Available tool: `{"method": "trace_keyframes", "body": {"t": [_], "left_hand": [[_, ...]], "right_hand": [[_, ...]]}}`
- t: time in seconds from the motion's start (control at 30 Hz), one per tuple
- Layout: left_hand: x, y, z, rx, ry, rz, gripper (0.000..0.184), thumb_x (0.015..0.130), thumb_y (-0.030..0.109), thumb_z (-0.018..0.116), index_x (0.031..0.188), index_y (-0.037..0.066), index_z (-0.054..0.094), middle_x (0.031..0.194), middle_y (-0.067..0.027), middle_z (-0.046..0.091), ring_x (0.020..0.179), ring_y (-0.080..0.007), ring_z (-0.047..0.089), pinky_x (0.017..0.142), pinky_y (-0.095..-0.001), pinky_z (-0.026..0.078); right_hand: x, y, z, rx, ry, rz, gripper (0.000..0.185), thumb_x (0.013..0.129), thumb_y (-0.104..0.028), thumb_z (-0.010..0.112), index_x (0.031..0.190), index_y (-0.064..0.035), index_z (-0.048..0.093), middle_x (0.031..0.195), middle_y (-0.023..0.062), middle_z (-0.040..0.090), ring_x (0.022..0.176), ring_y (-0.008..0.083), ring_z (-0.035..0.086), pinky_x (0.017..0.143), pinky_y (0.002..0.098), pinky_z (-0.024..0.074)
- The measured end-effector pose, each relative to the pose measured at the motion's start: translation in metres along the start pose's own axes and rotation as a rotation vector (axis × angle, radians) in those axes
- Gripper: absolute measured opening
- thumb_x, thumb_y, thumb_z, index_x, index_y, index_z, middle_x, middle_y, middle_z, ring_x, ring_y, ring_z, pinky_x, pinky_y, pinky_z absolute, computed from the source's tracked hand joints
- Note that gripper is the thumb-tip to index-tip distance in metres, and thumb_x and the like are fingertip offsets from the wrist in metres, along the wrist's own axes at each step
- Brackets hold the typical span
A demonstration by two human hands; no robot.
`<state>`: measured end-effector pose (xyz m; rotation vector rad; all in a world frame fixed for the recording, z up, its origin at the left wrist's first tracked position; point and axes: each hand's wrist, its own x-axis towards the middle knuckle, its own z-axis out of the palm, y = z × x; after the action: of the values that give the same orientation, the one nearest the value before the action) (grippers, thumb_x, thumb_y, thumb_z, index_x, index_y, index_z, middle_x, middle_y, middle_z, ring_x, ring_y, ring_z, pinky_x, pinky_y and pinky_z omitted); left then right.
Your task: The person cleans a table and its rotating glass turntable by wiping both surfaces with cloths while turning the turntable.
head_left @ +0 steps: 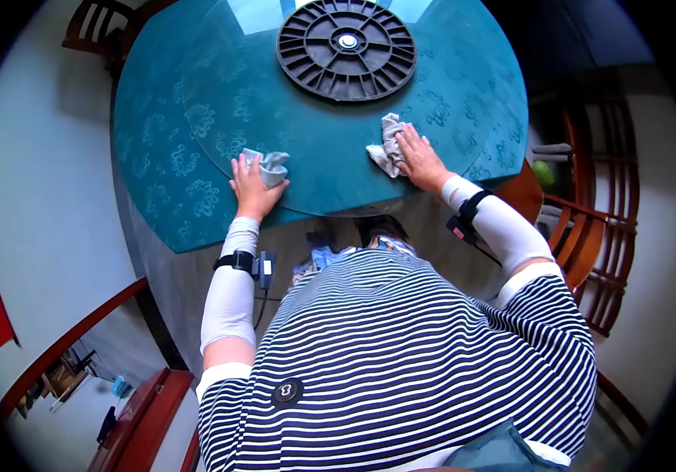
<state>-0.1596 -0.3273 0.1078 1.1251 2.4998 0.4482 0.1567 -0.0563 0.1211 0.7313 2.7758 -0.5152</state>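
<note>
Grip on both sides is wide: the left hand (255, 190) lies spread over a crumpled pale rag (274, 171), and the right hand (426, 163) rests, fingers straight, on a twisted greyish rag (386, 149); both rags are near the desk's closest edge. Nearest the camera, a dark-and-white striped shirt (401, 330) carries a round black badge (287, 392), its pale mark too small to read. Smooth pale sleeves (232, 307) bear black straps and small boxes. Glossy teal with tonal flower motifs, the desk (212, 197) stretches ahead. Beyond the hands sits a spoked, ribbed black turntable base (330, 71) with a shiny hub. Slatted reddish wooden chairs (617, 212) stand near pale walls (62, 141).
</note>
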Motion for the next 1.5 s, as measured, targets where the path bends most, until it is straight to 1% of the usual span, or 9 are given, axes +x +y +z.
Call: {"method": "trace_keyframes", "body": {"t": [0.4,0.63,0.83,0.97,1.1,1.13,1.23,1.37,1.5], "left_hand": [[0.004,0.018,-0.002,0.074,-0.031,-0.036,0.097,0.068,0.045,0.086,0.147,0.015,0.038,0.16,-0.0201,0.013,0.15,-0.0412,0.004,0.114,-0.0676,0.012],[0.0,0.025,-0.001,0.075,-0.029,-0.033,0.097,0.068,0.043,0.086,0.147,0.015,0.037,0.161,-0.0197,0.012,0.15,-0.0416,0.002,0.114,-0.0676,0.01],[-0.001,0.023,0.001,0.083,-0.001,-0.027,0.098,0.067,0.043,0.086,0.147,0.015,0.036,0.16,-0.0192,0.014,0.15,-0.0413,0.004,0.114,-0.0676,0.01],[0.0,0.02,0.002,0.105,-0.006,-0.022,0.093,0.069,0.042,0.085,0.144,0.013,0.038,0.161,-0.0175,0.012,0.15,-0.0407,0.004,0.114,-0.0677,0.01],[-0.001,0.024,-0.002,0.109,-0.021,-0.031,0.093,0.069,0.043,0.085,0.143,0.012,0.039,0.161,-0.0172,0.013,0.15,-0.0403,0.006,0.115,-0.0661,0.011],[-0.001,0.026,-0.002,0.096,-0.019,-0.034,0.096,0.069,0.044,0.085,0.146,0.013,0.038,0.161,-0.0166,0.013,0.15,-0.0399,0.006,0.115,-0.066,0.012],[0.0,0.023,0.0,0.112,-0.031,-0.037,0.097,0.07,0.047,0.084,0.148,0.015,0.036,0.161,-0.0191,0.012,0.15,-0.0414,0.005,0.114,-0.0658,0.012],[-0.005,0.043,-0.002,0.118,-0.03,-0.038,0.096,0.072,0.049,0.081,0.149,0.017,0.035,0.16,-0.0226,0.012,0.149,-0.0434,0.005,0.114,-0.0657,0.013],[-0.012,0.086,0.026,-0.043,-0.055,0.496,0.076,0.076,0.04,0.078,0.142,0.021,0.047,0.158,-0.0229,0.016,0.148,-0.0432,0.012,0.115,-0.0638,0.015]], "right_hand": [[0.087,-0.039,0.01,-0.062,0.205,-0.177,0.059,0.091,-0.027,0.06,0.139,0.0022,0.043,0.147,0.0288,0.041,0.139,0.0409,0.038,0.113,0.0457,0.0339],[0.109,-0.074,0.006,-0.098,0.238,-0.274,0.058,0.09,-0.028,0.062,0.135,0.0039,0.045,0.144,0.0301,0.043,0.136,0.041,0.042,0.112,0.0466,0.0356],[0.159,-0.131,0.005,-0.109,0.202,-0.413,0.047,0.094,-0.015,0.045,0.137,0.0035,0.046,0.148,0.0285,0.04,0.141,0.0392,0.037,0.113,0.0478,0.0338],[0.192,-0.169,0.004,0.019,0.192,-0.52,0.047,0.093,-0.017,0.048,0.136,0.0035,0.047,0.148,0.0261,0.042,0.139,0.0394,0.041,0.112,0.0485,0.0347],[0.173,-0.159,0.005,0.008,0.201,-0.651,0.034,0.087,-0.017,0.057,0.116,-0.0016,0.061,0.133,0.0175,0.055,0.129,0.0334,0.051,0.1,0.0419,0.0469],[0.157,-0.15,0.008,0.01,0.347,-0.732,0.025,0.081,-0.017,0.063,0.102,-0.0038,0.065,0.122,0.014,0.059,0.119,0.0301,0.057,0.092,0.0393,0.0512],[0.1,-0.104,-0.003,0.149,0.23,-0.643,0.018,0.078,-0.013,0.065,0.089,0.0008,0.066,0.113,0.0145,0.059,0.103,0.0316,0.06,0.09,0.0408,0.0518],[0.049,-0.003,0.003,0.089,0.394,-0.3,0.019,0.078,-0.007,0.063,0.095,0.0033,0.062,0.123,0.0207,0.057,0.112,0.0374,0.057,0.097,0.0437,0.048],[0.033,0.033,-0.011,0.025,0.502,0.063,0.037,0.08,-0.007,0.06,0.116,0.0004,0.057,0.138,0.0231,0.047,0.123,0.0409,0.047,0.104,0.0473,0.0406]]}}
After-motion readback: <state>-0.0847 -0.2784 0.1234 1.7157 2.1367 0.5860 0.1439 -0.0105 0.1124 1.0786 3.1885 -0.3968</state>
